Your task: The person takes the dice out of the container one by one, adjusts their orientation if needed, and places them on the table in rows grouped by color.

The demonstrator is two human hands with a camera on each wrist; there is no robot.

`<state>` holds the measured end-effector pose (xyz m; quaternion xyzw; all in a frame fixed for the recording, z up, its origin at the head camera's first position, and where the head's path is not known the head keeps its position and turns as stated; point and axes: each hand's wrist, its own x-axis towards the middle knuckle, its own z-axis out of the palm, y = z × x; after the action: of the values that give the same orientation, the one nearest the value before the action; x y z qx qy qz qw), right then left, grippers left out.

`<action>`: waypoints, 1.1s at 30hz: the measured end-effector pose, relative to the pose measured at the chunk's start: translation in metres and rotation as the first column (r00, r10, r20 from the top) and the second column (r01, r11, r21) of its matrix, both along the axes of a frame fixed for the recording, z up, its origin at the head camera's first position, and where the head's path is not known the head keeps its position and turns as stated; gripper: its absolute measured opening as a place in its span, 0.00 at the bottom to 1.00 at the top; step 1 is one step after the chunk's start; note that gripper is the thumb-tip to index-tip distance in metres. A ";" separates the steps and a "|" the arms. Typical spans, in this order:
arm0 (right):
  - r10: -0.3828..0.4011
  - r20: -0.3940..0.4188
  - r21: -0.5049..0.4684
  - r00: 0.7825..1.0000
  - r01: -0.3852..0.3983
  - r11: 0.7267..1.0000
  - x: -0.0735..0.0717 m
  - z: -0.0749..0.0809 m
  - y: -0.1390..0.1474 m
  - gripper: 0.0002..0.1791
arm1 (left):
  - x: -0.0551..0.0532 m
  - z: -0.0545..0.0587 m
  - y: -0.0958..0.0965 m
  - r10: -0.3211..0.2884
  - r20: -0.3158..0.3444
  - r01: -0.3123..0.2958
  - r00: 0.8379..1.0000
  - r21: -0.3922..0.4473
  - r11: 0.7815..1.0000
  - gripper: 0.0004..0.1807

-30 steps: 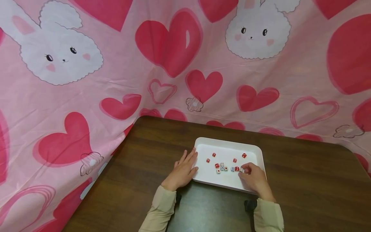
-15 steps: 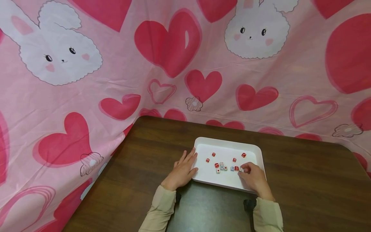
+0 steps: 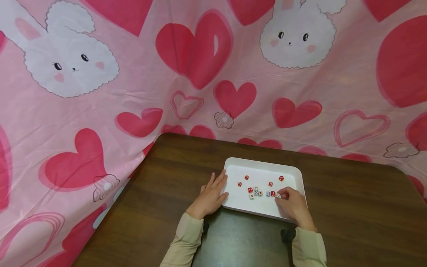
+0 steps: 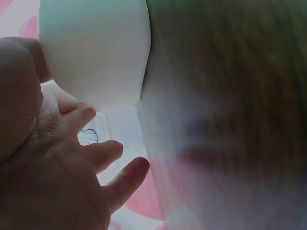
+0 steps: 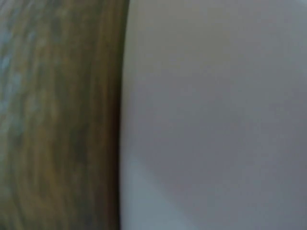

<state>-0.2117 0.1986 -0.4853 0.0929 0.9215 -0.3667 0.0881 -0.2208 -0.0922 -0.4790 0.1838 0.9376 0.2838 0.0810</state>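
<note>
A shallow white tray (image 3: 260,205) sits on the table with several red dice and white dice in it. My right hand (image 3: 294,204) reaches over the tray's right side and pinches a white die (image 3: 278,195) between thumb and fingers. That die stands at the right end of a short row, beside a red die (image 3: 273,194) and a white die with blue pips (image 3: 268,194). At the tray's left edge, my left hand (image 3: 208,198) rests with fingers extended, touching the rim. The right wrist view shows only the tray's outer wall (image 5: 206,115) and table, no fingers.
Left of the row is a cluster of a red die (image 3: 250,190) and several white dice (image 3: 255,193). Loose red dice lie farther back, one near the right corner (image 3: 281,178). The brown wooden table (image 3: 180,167) meets a pink heart-print cloth (image 3: 140,81) behind and at left.
</note>
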 end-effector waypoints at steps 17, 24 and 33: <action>0.002 0.004 -0.005 1.000 -0.002 1.000 0.002 -0.001 0.001 0.17 | -0.001 -0.004 0.000 0.003 -0.016 -0.003 1.000 -0.029 1.000 0.33; 0.000 0.000 -0.019 1.000 0.000 1.000 0.003 0.000 0.001 0.17 | 0.000 -0.003 0.000 0.001 -0.024 -0.002 1.000 -0.014 1.000 0.33; -0.022 -0.004 -0.026 1.000 0.022 0.999 0.003 0.003 0.002 0.19 | 0.001 0.000 0.000 0.002 -0.036 -0.002 0.999 -0.003 1.000 0.32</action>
<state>-0.2083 0.2009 -0.4823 0.1009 0.9158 -0.3797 0.0832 -0.2202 -0.0923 -0.4789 0.1876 0.9396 0.2790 0.0642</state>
